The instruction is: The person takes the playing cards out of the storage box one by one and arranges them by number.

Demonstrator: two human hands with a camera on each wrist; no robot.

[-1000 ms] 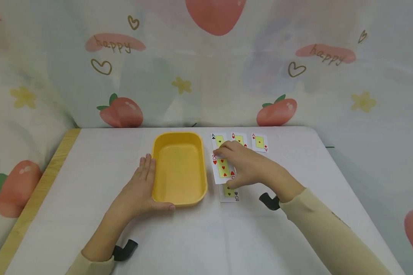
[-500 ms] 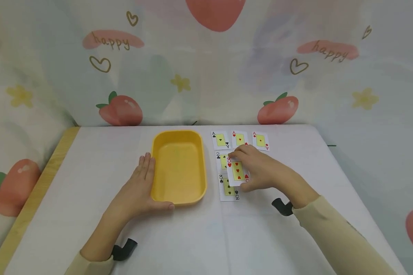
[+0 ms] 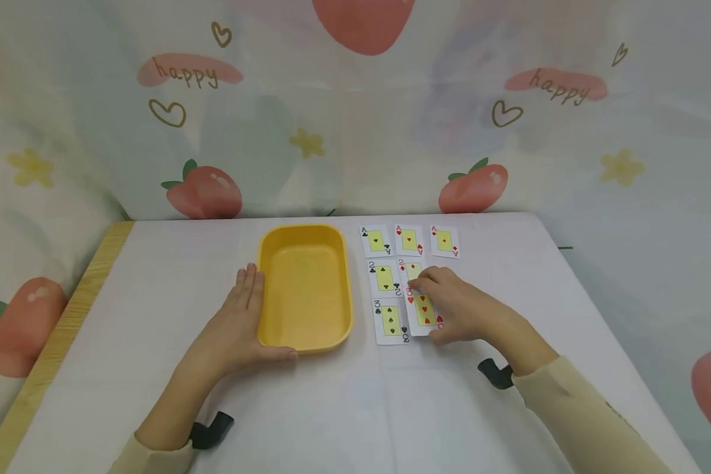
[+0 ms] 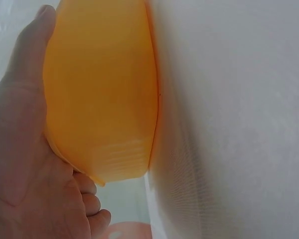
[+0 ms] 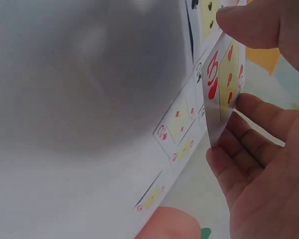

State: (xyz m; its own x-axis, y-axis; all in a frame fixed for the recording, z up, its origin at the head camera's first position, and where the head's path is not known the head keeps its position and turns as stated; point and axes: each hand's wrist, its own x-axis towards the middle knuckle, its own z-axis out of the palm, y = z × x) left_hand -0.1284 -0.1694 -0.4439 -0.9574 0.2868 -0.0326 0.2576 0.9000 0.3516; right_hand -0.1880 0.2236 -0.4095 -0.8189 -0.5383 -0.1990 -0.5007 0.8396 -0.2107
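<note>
My right hand (image 3: 459, 306) pinches the three of hearts (image 3: 423, 311) between thumb and fingertips. In the right wrist view this playing card (image 5: 223, 89) stands tilted off the table. It overlaps the lower part of the two of diamonds (image 3: 413, 268) in the head view. To its left lie the two of clubs (image 3: 384, 278) and the three of spades (image 3: 390, 321). My left hand (image 3: 234, 329) rests against the yellow tray (image 3: 305, 289), its straight fingers along the left side and the thumb at the near edge. The left wrist view shows the tray's outer wall (image 4: 99, 89) against the palm.
Three aces form the back row: clubs (image 3: 376, 241), hearts (image 3: 409, 239) and diamonds (image 3: 445, 241). A white cloth (image 3: 332, 415) covers the table, with a bare wooden strip (image 3: 65, 329) at the left. A printed curtain (image 3: 343, 131) hangs behind the far edge.
My right hand has carried the three of hearts right and toward me, uncovering the two of clubs and the three of spades. My left hand has stayed at the tray.
</note>
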